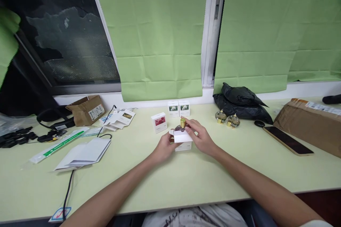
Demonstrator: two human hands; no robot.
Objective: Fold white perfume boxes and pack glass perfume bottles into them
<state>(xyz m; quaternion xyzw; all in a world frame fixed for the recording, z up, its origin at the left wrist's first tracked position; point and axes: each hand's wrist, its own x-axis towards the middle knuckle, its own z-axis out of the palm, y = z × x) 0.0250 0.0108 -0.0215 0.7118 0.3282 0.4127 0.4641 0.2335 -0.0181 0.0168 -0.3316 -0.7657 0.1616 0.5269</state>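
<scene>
A small white box (183, 146) stands with its top open on the table in front of me. My left hand (164, 146) is closed on the box's left side, near a raised flap. In the box's opening sits a dark, rounded perfume bottle (180, 127) with a gold cap (182, 123). My right hand (200, 136) has its fingers closed round the bottle's right side and cap; the exact contact is partly hidden. Just behind my left hand is a white box with a red picture (159, 122). Farther back, two white boxes with white-flower pictures (179, 108) stand side by side.
Two round gold-capped bottles (227, 118) lie at the right, before black plastic bags (241, 103). Beyond are a phone (287, 140) and a large cardboard box (311, 124). At left lie folded white cartons (85, 153), a cable (68, 188) and a small cardboard box (85, 110).
</scene>
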